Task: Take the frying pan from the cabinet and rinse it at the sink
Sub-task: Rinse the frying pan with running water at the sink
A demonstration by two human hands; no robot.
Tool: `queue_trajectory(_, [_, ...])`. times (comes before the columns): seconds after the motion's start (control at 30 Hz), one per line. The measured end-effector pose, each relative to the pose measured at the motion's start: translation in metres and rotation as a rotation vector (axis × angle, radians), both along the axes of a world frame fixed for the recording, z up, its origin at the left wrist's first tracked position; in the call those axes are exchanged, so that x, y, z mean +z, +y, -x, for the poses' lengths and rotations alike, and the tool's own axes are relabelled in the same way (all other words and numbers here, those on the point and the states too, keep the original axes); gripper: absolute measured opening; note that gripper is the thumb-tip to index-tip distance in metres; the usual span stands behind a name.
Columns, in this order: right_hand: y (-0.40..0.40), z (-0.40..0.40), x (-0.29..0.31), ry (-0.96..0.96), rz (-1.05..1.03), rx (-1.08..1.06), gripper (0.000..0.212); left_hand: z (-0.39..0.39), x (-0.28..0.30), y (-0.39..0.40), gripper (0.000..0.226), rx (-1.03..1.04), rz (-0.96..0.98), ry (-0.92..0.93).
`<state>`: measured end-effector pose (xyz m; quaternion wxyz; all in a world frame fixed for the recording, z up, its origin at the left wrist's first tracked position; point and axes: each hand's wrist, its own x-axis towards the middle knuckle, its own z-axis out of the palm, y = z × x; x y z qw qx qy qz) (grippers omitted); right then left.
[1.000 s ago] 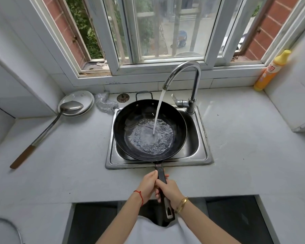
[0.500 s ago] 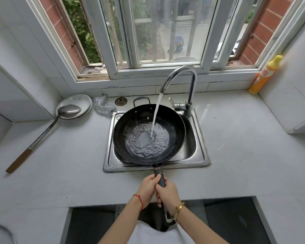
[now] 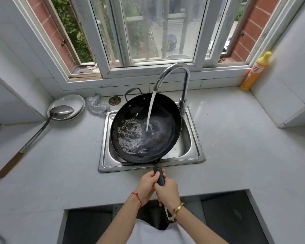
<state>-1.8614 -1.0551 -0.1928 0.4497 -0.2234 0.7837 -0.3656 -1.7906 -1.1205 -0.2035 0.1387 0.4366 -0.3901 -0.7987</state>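
Note:
A black frying pan (image 3: 158, 110) is held over the steel sink (image 3: 195, 155), tilted with its left side down. Water pools in its lower left part. The chrome faucet (image 3: 185, 80) pours a stream onto the pan's middle. Both hands grip the dark handle (image 3: 158, 173), which points toward me. My left hand (image 3: 146, 184), with a red string at the wrist, wraps the handle from the left. My right hand (image 3: 167, 192), with a gold bracelet, closes on it just behind. The handle's end is hidden under my hands.
A long metal ladle (image 3: 42, 127) with a wooden grip rests on a white plate (image 3: 76, 101) at the left. A steel scourer (image 3: 97, 106) and a drain plug (image 3: 114, 100) lie behind the sink. A yellow bottle (image 3: 255, 71) stands in the right corner. Grey counter surrounds the sink.
The pan has tilted to the left, so the water has slid from the middle to its left side. Both hands kept their hold on the handle.

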Motion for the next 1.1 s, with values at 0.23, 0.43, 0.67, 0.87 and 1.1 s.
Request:
queue_trajectory(0.23, [0.001, 0.009, 0.000, -0.275, 0.019, -0.038, 0.012, 0.002, -0.004, 0.001, 0.015, 0.047, 0.205, -0.118])
queue_trajectory(0.43, [-0.005, 0.012, 0.009, -0.369, 0.035, -0.038, 0.014, 0.004, 0.000, -0.004, 0.016, 0.085, 0.253, -0.128])
queue_trajectory(0.67, [-0.007, 0.011, 0.012, -0.309, 0.035, -0.044, 0.019, 0.005, 0.002, -0.006, 0.018, 0.104, 0.195, -0.119])
queue_trajectory(0.87, [-0.006, 0.009, 0.008, -0.220, 0.017, -0.039, 0.023, 0.004, -0.004, -0.005, 0.020, 0.099, 0.132, -0.100])
queue_trajectory(1.1, [-0.006, 0.003, -0.002, -0.209, -0.029, -0.041, 0.022, -0.001, -0.016, -0.007, 0.018, 0.071, 0.129, -0.132])
